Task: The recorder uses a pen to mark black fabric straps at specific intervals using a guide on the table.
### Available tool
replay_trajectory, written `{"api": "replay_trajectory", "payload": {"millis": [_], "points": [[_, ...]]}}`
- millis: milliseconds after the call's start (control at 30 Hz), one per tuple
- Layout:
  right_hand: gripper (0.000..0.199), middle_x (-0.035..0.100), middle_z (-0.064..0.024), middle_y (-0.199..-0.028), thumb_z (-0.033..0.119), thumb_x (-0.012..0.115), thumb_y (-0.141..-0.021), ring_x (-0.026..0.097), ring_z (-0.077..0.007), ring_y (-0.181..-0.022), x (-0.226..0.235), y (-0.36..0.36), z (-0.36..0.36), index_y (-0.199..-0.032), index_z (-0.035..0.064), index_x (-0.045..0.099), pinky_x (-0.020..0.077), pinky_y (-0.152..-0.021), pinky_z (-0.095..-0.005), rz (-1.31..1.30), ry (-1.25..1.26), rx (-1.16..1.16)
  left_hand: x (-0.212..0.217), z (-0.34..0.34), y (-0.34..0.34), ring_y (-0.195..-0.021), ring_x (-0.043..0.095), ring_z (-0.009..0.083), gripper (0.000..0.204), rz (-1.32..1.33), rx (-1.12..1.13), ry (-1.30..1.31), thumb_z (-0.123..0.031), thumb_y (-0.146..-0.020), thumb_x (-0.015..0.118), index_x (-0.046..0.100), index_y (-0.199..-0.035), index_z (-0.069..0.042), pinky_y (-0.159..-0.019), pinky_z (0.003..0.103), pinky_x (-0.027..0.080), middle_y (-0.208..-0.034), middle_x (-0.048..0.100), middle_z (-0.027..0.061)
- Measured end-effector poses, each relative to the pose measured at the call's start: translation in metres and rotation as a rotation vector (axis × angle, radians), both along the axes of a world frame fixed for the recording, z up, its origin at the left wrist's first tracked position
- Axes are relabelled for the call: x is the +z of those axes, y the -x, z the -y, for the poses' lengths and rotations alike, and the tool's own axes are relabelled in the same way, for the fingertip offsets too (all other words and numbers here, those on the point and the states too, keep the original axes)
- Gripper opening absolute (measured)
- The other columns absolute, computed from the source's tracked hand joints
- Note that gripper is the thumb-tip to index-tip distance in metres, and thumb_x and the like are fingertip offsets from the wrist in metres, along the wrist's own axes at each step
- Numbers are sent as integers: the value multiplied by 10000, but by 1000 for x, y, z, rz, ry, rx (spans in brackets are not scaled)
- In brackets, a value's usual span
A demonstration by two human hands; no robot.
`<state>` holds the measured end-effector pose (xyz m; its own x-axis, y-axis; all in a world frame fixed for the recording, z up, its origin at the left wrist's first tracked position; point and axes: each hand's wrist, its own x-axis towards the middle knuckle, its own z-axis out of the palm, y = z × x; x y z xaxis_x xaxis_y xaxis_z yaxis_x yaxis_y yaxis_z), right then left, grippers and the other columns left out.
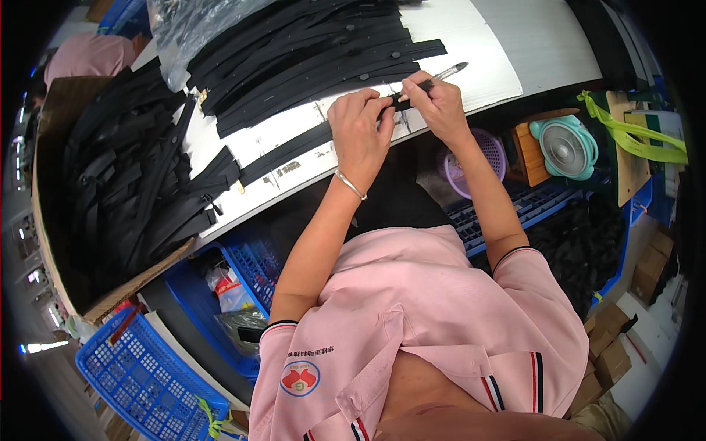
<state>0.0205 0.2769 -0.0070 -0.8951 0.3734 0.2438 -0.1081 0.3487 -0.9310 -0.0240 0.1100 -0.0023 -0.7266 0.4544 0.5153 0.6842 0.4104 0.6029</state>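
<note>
My left hand [358, 128], with a bangle on its wrist, pinches and presses down a black fabric strip [294, 149] on the white work surface. The strip runs out leftward from under its fingers. Close by on the right, my right hand [443, 110] is closed round a slim pen-like tool [447, 72]. The tool's dark pointed end sticks up to the right, and its other end reaches toward the strip between my hands. Whether that end touches the strip I cannot tell. Beyond my hands, many black strips [309, 55] lie side by side.
A cardboard box [55, 140] heaped with black strips [132, 169] stands at the left. Clear plastic [173, 44] lies at the back. Under the table edge are a purple basket [494, 151], a teal fan [566, 147] and blue crates [147, 375]. Another person [88, 55] is at far left.
</note>
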Motion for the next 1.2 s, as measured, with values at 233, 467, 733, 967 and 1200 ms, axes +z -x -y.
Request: {"api": "replay_trajectory", "payload": {"millis": [233,467,733,967,1200], "points": [[179,655,-60,-700,126,673,-947,568,-121,-572,1,0,-1,-843,-19,676,447,-547,-298,-32,-74,111,-3,1,2,-1013,621,257,148,-14,31,7,-96,-792,796,765,-936,-84,-906,386,428,-1021,700,32],[156,683,-18,-804,90,615,-994,589,-79,-703,0,-6,-5,-897,-11,683,462,-633,-245,32,162,98,3,14,-6,-1152,585,287,253,-20,46,43,-128,-838,771,752,-1086,-82,-1046,466,378,-1206,668,71],[241,653,-33,-860,178,604,-1058,552,-69,-705,13,-4,4,-1246,46,678,469,-671,-211,23,32,22,8,45,-8,-1350,460,374,336,59,72,199,-190,-954,675,705,-1264,-65,-1160,589,253,-1400,580,162],[238,731,-68,-1135,173,646,-1021,660,-215,-1057,12,12,16,-1234,78,690,497,-962,-328,-90,-404,2,1,33,77,-1066,553,334,313,118,-33,225,-212,-949,664,713,-1210,-45,-992,497,387,-1090,647,158],[287,715,-43,-1226,193,691,-974,598,-274,-1173,11,13,16,-1253,127,714,452,-1030,-381,16,-614,32,6,90,40,-1071,629,338,238,20,-31,21,-135,-925,702,739,-1141,-44,-990,432,475,-1102,703,136]]}}
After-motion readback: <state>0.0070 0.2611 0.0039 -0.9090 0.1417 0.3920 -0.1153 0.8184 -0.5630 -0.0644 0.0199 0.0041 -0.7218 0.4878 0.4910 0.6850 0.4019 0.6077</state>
